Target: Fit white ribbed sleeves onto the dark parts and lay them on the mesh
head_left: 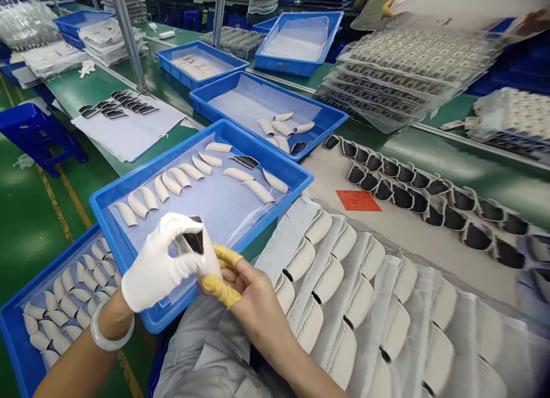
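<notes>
At lower left, a shallow blue plastic tray [43, 278] holds rows of cream curved pieces. Above a second blue tray [150, 160], the white-gloved left hand [161, 263] pinches a glossy black-faced curved piece [194, 237], held at its lower edge by the curled right hand [253, 295], its fingers in yellow rubber cots [221, 289]. Further right, ribbed cream shells [326, 278] lie overlapping in rows.

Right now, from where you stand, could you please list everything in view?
Trays: six or more, blue, on benches.
Curved pieces: many, white, in trays.
Dark pieces: many, black and white, in rows at right.
Wrapped pieces: many, white, front right.
Plastic trays: several, clear, stacked upper right.
Label: one, red, among the rows.
Bracelet: one, pale, left wrist.
Left hand: one, white glove, holding a dark piece.
Right hand: one, bare, yellow finger cots, beside it.
</notes>
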The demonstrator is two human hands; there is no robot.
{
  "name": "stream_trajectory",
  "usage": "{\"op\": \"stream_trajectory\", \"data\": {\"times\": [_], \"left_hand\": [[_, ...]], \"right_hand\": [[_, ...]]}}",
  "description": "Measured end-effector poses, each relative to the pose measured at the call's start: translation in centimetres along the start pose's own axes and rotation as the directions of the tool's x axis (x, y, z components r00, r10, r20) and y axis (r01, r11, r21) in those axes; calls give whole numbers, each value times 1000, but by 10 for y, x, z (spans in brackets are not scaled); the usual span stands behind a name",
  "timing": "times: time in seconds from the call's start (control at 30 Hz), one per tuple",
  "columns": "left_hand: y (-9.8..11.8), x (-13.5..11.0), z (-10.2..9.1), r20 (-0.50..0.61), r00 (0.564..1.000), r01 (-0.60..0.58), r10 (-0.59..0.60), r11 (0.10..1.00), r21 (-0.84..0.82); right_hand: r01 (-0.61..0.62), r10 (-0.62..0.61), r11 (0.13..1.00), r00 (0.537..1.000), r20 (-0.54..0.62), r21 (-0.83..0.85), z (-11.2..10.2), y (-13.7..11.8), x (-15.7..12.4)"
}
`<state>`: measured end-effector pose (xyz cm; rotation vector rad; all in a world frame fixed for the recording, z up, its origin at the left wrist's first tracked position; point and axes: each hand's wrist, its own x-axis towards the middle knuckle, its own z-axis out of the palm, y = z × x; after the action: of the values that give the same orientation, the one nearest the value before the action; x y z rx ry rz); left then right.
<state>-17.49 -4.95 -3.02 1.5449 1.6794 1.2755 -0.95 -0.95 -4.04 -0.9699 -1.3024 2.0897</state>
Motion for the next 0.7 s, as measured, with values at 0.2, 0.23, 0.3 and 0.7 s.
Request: {"op": "stream_trajectory", "data": {"times": [0.2, 0.23, 0.3, 0.7], "left_hand": [[27, -1, 16, -143, 962, 235, -232, 972, 1], [30, -1, 17, -167, 953, 252, -252, 967, -26], [33, 1, 19, -200, 935, 280, -292, 956, -86], [39, 1, 17, -94, 951, 263, -294, 932, -250]], "right_hand": [[220, -270, 921, 955, -120, -323, 11, 8, -29], [245, -297, 914, 947, -122, -323, 12, 9, -33], [266, -314, 919, 940, -135, -290, 14, 11, -38], [14, -11, 999, 996, -84, 36, 6, -2, -37]]}}
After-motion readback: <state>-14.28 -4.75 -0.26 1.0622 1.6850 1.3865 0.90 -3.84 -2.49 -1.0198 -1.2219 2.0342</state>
